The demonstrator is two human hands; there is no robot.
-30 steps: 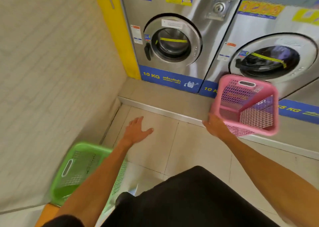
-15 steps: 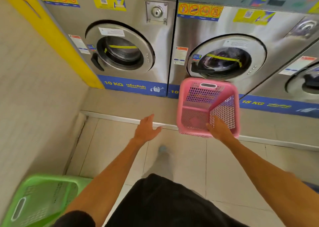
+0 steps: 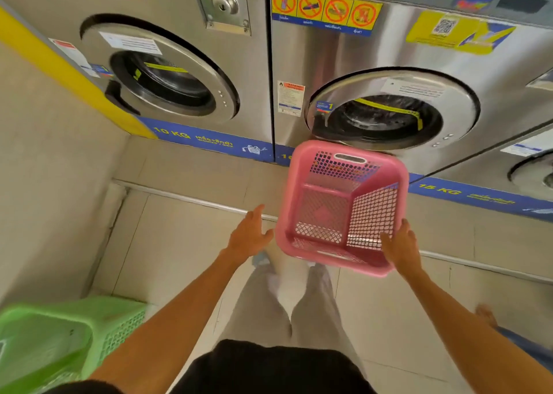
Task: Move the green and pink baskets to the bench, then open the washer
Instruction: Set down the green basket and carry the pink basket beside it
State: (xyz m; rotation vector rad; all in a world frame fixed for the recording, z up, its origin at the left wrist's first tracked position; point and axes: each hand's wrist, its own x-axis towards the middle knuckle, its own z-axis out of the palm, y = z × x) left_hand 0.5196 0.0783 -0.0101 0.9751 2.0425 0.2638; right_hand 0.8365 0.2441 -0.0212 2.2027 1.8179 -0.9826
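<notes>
An empty pink basket hangs in the air in front of the right washer, tilted with its opening toward me. My right hand grips its near right rim. My left hand is open, fingers spread, just left of the basket's near corner; whether it touches the rim is unclear. The green basket sits low at the bottom left beside the wall, partly cut off by the frame. The left washer, marked 10 KG, has its round door shut with a black handle on its left side.
A raised tiled step runs along the foot of the washers. A beige wall with a yellow strip closes off the left side. My legs and the tiled floor are below. A third washer shows at the far right edge.
The pink basket has come closer and lower, more toward the middle. My left hand has moved right to its corner. The view has shifted right and nearer the washers; the green basket stays at lower left.
</notes>
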